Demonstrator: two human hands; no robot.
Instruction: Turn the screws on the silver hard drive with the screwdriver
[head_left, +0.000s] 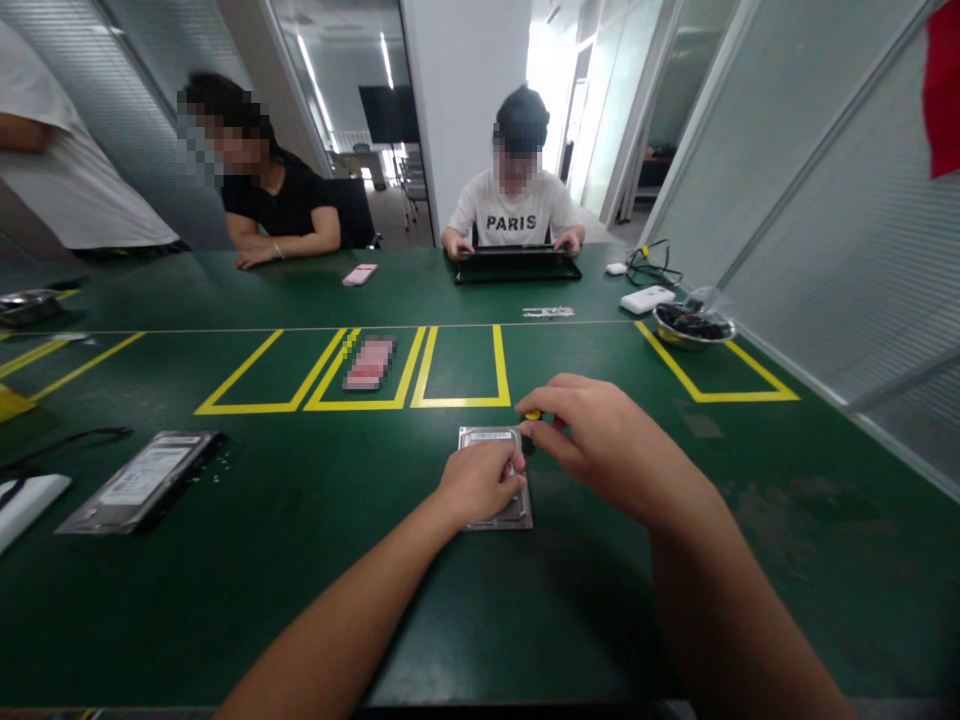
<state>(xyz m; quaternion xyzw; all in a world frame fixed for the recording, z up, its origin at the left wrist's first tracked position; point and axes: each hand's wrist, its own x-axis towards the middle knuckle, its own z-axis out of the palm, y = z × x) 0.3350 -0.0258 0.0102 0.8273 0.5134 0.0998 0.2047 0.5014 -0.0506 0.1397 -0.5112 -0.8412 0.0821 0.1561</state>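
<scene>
A silver hard drive [491,442] lies flat on the green table [300,560] just in front of me. My left hand [480,482] rests on top of it with fingers curled, pressing it down. My right hand [600,435] is closed in a pinch round a small screwdriver with a yellow and black handle [531,420], held upright at the drive's far right corner.
A second hard drive [142,480] with tiny screws beside it lies at the left. Yellow tape boxes [459,402] mark the table. A metal bowl [694,328] stands at the right. Two people sit across, one at a dark laptop [517,265]; a pink phone [360,274] lies nearby.
</scene>
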